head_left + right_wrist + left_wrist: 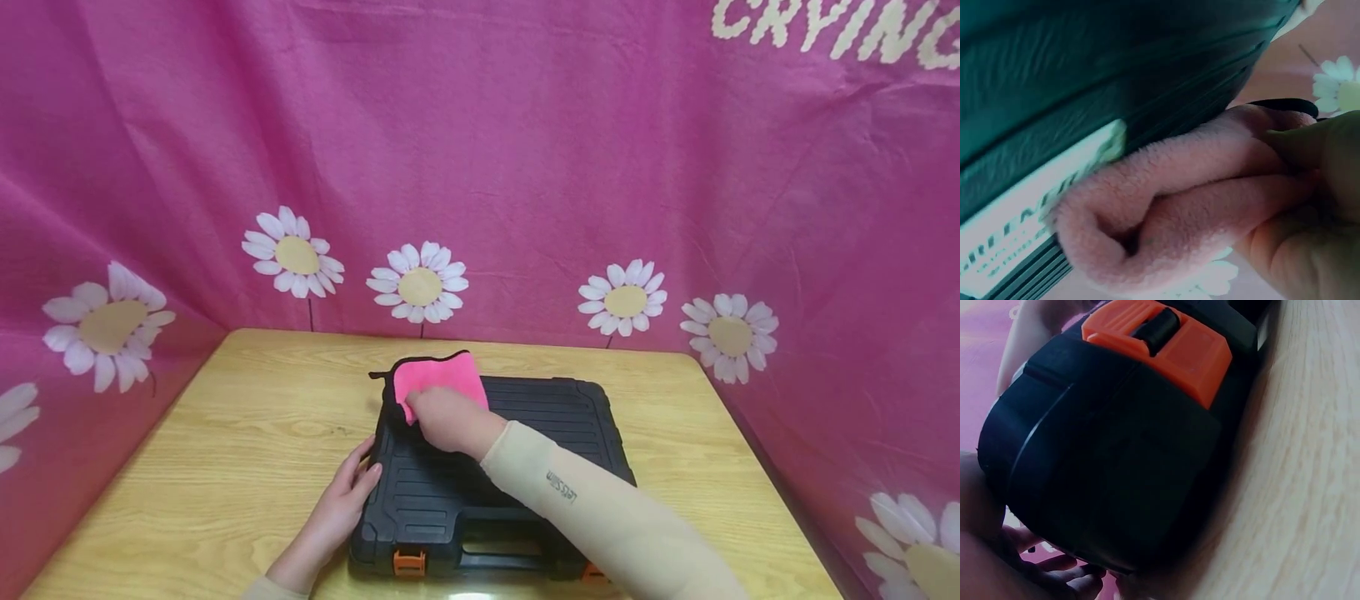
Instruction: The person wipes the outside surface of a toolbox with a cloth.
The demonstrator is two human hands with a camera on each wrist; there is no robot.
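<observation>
A black plastic tool case (427,479) with a ribbed lid lies flat on the table, handle toward me. Over its far left corner my right hand (453,421) grips a pink cloth (450,375) with black edging. The right wrist view shows the plush cloth (1179,206) folded over, bunched between thumb and fingers, against the lid beside a white label (1035,212) with dark lettering. My left hand (341,504) rests along the case's left side, thumb at the top edge. In the left wrist view its fingers (1072,572) lie beside the case, partly hidden.
The case has orange latches (409,563) at its front, the right one partly covered by my forearm. Wooden tabletop (247,433) shows on both sides of the case. A pink curtain with daisies (525,208) hangs behind and at both sides of the table.
</observation>
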